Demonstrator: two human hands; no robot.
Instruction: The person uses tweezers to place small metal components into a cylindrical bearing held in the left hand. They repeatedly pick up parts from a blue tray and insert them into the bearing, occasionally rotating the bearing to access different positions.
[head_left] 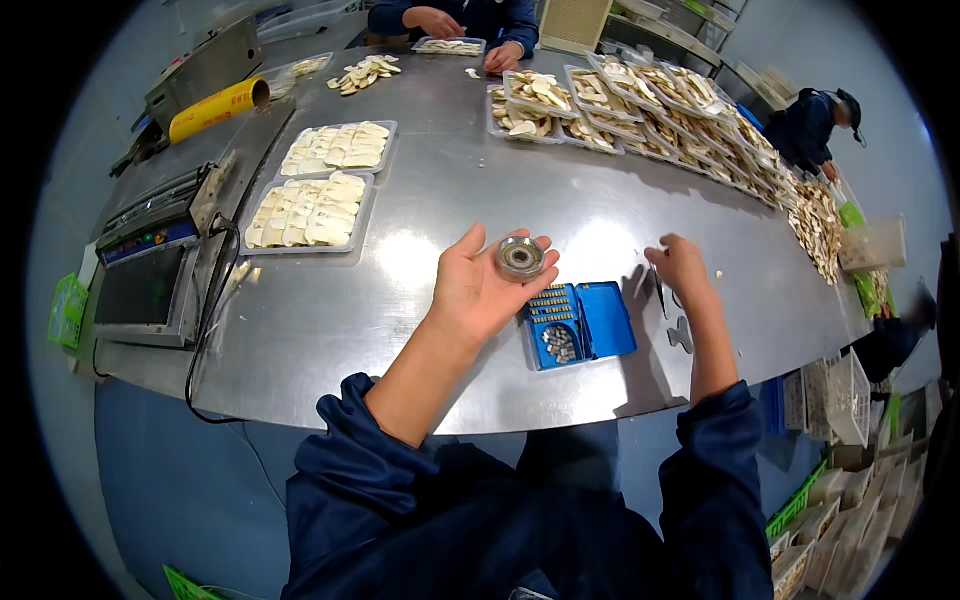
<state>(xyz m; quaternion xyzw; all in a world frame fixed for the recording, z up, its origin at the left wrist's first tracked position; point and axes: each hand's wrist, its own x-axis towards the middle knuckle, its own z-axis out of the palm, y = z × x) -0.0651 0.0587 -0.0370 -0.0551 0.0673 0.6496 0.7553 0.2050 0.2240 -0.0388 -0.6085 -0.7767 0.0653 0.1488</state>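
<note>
By the near edge of the table [440, 395], an open blue case [606, 318] is set; right of it, a slim metal tool [660, 293] is pinched in the right hand [683, 266]. A round metal dish [520, 259] is borne on the uncurled fingers of the left hand [474, 286].

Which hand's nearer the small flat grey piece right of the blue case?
Right. The right hand is just beyond the grey piece; the left hand is farther off, to the left, past the blue case.
</note>
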